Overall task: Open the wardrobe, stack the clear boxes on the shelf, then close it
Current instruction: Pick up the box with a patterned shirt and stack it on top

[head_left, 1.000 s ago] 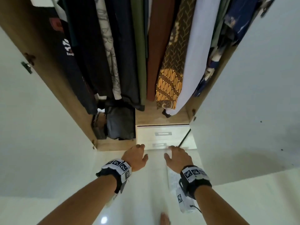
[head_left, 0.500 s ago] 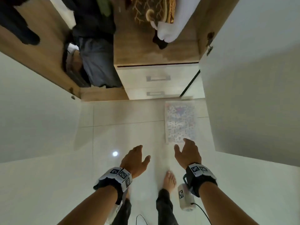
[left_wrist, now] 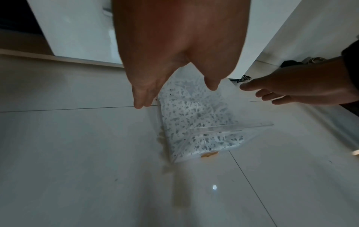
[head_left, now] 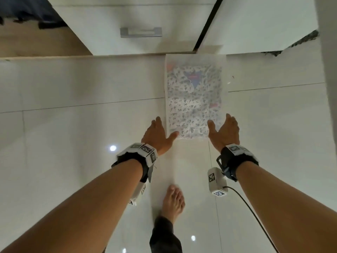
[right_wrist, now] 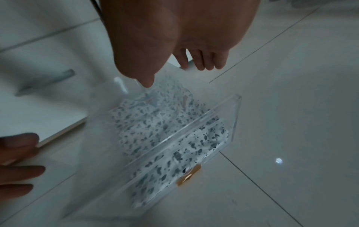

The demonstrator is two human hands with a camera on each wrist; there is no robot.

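Note:
A clear box (head_left: pixel 194 99) with speckled folded cloth inside lies flat on the white tiled floor, just in front of the open wardrobe's drawers (head_left: pixel 140 31). My left hand (head_left: pixel 157 134) hovers at the box's near left corner, fingers straight and thumb spread. My right hand (head_left: pixel 224 132) hovers at the near right corner, also spread. Neither hand grips the box. In the left wrist view the clear box (left_wrist: pixel 196 122) lies below my left hand (left_wrist: pixel 174 86). From the right wrist the clear box (right_wrist: pixel 170 138) shows an orange label on its near end, under my right hand (right_wrist: pixel 167 70).
The open white wardrobe door (head_left: pixel 328 70) stands at the right, its edge close beside the box. A drawer handle (head_left: pixel 140 32) faces me. My bare foot (head_left: pixel 173 201) stands behind the hands. A cable (head_left: pixel 255 216) hangs from the right wrist.
My view has dropped from the hanging clothes to the floor. Both hands have come down and forward, and now flank the near end of the clear box.

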